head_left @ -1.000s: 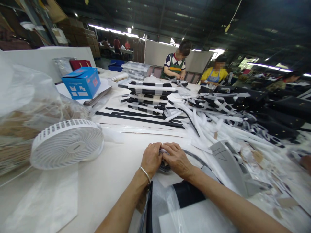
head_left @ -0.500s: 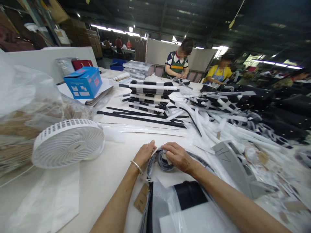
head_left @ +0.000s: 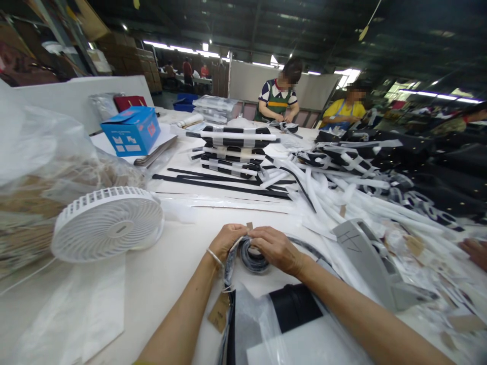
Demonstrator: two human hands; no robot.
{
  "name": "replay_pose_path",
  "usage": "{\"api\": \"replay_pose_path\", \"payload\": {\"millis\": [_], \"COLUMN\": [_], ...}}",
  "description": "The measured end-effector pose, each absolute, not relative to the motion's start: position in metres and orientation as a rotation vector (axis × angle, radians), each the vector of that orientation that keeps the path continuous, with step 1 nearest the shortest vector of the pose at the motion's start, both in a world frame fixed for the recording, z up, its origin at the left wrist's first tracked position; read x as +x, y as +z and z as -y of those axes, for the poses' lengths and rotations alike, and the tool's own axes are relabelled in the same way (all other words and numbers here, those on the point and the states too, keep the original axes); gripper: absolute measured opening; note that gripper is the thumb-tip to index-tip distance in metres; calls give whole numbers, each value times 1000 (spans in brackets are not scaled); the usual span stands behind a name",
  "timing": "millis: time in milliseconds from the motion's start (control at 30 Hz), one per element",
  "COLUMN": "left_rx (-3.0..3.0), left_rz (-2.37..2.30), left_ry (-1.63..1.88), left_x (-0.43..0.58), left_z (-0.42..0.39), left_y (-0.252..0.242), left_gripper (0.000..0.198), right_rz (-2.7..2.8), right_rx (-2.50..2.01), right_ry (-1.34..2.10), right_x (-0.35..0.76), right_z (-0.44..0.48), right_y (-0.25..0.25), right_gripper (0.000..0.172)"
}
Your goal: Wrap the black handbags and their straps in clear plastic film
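Note:
My left hand (head_left: 230, 240) is closed, its fingertips pinching the edge of a dark strap (head_left: 229, 268) covered in clear plastic. Against it, my right hand (head_left: 277, 249) is closed on the same strap at the top of its coil (head_left: 253, 259). A small brown piece (head_left: 249, 226) pokes up between the fingertips; whether it is tape or card I cannot tell. The strap runs down to a black bag (head_left: 294, 305) partly wrapped in white and clear sheeting, near my forearms. A brown hang tag (head_left: 219, 312) dangles beside the strap on the left.
A white fan (head_left: 108, 225) stands at left, behind it a blue box (head_left: 131, 131). Wrapped black bundles (head_left: 236, 152) are stacked ahead near black strips (head_left: 224, 186). A grey tape dispenser (head_left: 365, 258) and white tubes lie right. Another person's hand (head_left: 476, 252) shows at the right edge.
My fingertips have come together, and the small brown piece now shows above them. The coil has shifted slightly left and down. Another person's hand has appeared at the right edge.

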State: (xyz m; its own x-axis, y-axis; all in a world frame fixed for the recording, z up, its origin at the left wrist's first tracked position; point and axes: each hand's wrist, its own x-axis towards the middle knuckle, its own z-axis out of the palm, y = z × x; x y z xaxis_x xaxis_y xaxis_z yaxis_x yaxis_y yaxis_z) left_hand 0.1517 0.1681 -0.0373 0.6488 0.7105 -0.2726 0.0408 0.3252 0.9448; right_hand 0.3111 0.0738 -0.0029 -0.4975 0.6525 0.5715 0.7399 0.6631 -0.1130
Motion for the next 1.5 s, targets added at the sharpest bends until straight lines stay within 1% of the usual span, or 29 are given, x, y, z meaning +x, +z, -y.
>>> {"api": "replay_pose_path", "payload": {"millis": [133, 200, 300, 367, 433, 533, 567, 700, 833, 900, 1067, 1233, 1333, 1400, 1500], "left_rx": [1338, 1426, 1512, 1537, 1543, 1534, 1528, 1495, 1448, 1425, 1424, 1494, 1609, 1773, 1977], "left_rz": [-883, -928, -975, -988, -982, -940, -922, -882, -886, -874, -842, -852, -757, -639, -522], "left_ry": [498, 500, 506, 509, 512, 525, 530, 546, 559, 563, 619, 660, 619, 627, 661], "left_x": [150, 149, 147, 146, 145, 146, 146, 145, 142, 141, 140, 135, 130, 127, 125], "left_z": [-171, -172, -171, -169, -166, -163, -162, -156, -149, -145, -141, -141, -140, -139, -135], "left_y": [-39, -37, -32, -31, -31, -32, -32, -31, -26, -22, -13, -6, 1, 5, 8], "left_gripper": [24, 20, 20, 22, 23, 22, 22, 16, 16, 15, 20, 18, 14, 18, 29], "right_rz": [2152, 1953, 1660, 1591, 1616, 1675, 1653, 1371, 1200, 1129, 995, 863, 812, 796, 802], "right_rx": [-1189, -1360, -1604, -1654, -1640, -1596, -1600, -1693, -1693, -1668, -1594, -1544, -1496, -1483, -1493], "right_ry": [107, 310, 593, 658, 607, 463, 474, 860, 1132, 1303, 1661, 1826, 1871, 1875, 1859], "right_x": [310, 306, 300, 297, 295, 293, 292, 296, 305, 310, 317, 318, 320, 322, 325], "right_z": [-75, -78, -83, -85, -84, -81, -80, -85, -96, -100, -102, -100, -100, -102, -103], "right_y": [-11, -14, -14, -11, -9, -5, -4, -4, -5, -2, 8, 6, 5, 6, 6], "right_gripper": [18, 15, 7, 4, 5, 9, 10, 14, 37, 44, 38, 42, 43, 43, 42]}}
